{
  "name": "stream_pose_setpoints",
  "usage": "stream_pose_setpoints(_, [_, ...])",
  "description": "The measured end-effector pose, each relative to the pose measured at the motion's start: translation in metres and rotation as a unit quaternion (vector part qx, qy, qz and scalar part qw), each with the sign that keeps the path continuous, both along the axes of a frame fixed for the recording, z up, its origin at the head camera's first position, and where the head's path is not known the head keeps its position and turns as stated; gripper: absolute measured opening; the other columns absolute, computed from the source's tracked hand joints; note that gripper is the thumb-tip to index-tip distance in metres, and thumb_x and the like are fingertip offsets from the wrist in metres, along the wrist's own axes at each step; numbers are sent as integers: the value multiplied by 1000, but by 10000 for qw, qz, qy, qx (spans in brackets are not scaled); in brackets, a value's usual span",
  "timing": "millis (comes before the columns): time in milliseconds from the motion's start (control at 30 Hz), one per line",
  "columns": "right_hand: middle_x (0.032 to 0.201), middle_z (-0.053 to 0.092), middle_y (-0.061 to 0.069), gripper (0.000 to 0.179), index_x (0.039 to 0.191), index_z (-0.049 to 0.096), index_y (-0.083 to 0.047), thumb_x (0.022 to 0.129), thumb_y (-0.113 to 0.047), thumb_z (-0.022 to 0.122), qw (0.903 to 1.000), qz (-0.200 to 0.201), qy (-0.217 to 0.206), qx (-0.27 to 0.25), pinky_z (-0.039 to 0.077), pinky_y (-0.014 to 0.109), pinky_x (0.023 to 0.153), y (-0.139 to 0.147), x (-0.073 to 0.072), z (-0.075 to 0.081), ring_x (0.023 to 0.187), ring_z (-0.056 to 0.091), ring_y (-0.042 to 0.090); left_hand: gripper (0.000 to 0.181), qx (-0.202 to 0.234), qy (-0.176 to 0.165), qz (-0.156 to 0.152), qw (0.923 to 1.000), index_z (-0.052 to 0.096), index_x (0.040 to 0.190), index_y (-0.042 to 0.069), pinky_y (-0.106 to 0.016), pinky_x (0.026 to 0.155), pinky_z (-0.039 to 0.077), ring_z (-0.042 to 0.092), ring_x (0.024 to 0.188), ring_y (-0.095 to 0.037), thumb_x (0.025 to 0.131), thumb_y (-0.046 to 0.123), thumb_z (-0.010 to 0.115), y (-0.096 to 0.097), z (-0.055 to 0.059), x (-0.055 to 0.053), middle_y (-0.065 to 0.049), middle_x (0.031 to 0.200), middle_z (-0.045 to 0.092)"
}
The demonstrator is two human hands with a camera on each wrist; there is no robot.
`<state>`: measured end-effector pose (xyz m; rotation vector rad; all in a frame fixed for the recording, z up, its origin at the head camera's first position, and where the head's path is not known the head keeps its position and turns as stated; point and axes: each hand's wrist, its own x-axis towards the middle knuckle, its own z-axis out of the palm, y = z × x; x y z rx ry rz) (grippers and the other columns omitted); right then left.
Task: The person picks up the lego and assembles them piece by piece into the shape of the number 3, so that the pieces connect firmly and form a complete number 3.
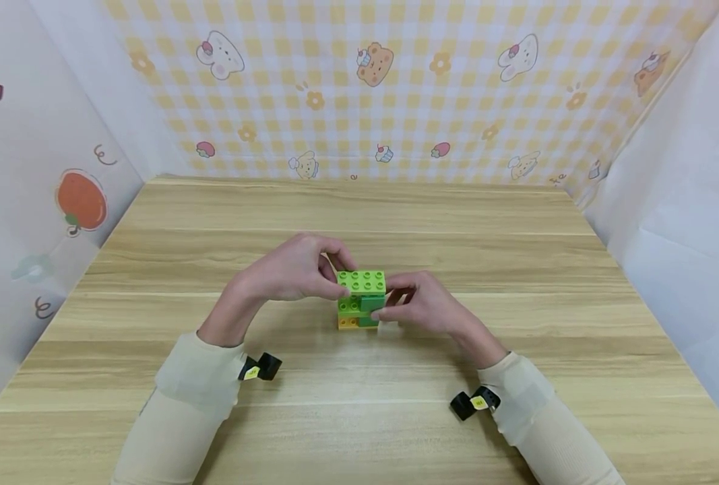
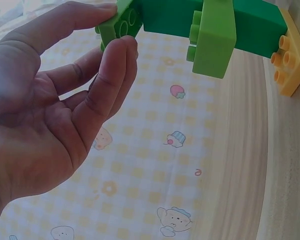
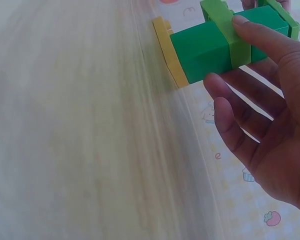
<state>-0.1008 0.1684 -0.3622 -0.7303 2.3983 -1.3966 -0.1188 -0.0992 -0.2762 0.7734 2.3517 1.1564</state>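
Observation:
A small tower of toy building bricks stands upright on the wooden table. At its foot is an orange-yellow brick [image 3: 170, 55], with a dark green block [image 3: 200, 54] on it. Above come a middle light green brick [image 2: 215, 42], an upper dark green block [image 3: 265, 20] and a top light green brick [image 1: 362, 286] showing two rows of studs. My left hand [image 1: 295, 269] pinches the left end of this top brick between thumb and fingers. From the right side, my right hand [image 1: 428, 304] grips the tower at mid-height, its thumb on the middle light green brick.
The light wood table [image 1: 359, 431] extends on all sides of the tower. A yellow checked backdrop [image 1: 395, 94] with cartoon prints rises behind it, and white sheets [image 1: 668, 155] hang at both sides. Each sleeve carries a black wrist camera [image 1: 269, 366].

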Motion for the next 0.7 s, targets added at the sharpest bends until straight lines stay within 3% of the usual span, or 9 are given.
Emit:
stream_pose_setpoints(433, [92,77,0,29,113,80,-17,86,-21,89,9999,-62,103,17,56,28,63,-1,1,0,84,69,21,26,-50,41,-17,10000,75,107,7,-31,76,59,70,86,-18,83,11,84,1,-1,0,-8,101,73])
stream_pose_setpoints(567, [102,75,2,33,117,79,-18,86,-22,89,9998,-140,-20,-120,57,29,64,-1,2,3,87,68,23,26,-59,49,-26,10000,75,107,7,-31,76,59,70,86,-18,83,11,83,2,-1,0,-8,101,72])
stream_pose_setpoints(700, [115,73,9,44,129,75,-13,87,-16,87,9976,-310,-314,-533,57,28,66,0,4,8,79,69,22,27,-75,69,-35,9999,75,107,7,-31,75,59,70,86,-17,83,11,84,2,-1,0,-7,101,72])
